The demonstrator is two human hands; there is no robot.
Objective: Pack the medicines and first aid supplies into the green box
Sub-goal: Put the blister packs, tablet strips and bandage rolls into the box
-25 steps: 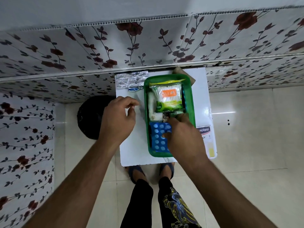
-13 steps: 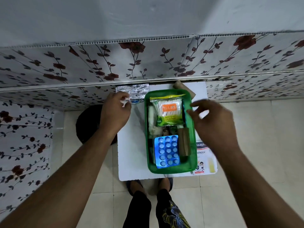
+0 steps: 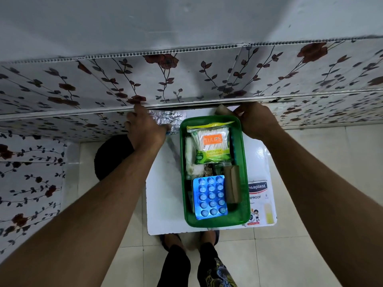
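Head view: left hand [image 3: 145, 129] covers silver strips [image 3: 168, 119] beside green box [image 3: 245, 175].

I see my left hand [image 3: 145, 131] on the foil strips [image 3: 167, 120]; my right hand [image 3: 256, 121] is beside the green box [image 3: 245, 183] on the bench [image 3: 163, 199].

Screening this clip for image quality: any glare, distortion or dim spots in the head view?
Head view: wide-angle bending curves the floral wall panels; glare whitens the blue blister pack in the green box and the table; overall dim and bluish; the left hand is slightly soft.
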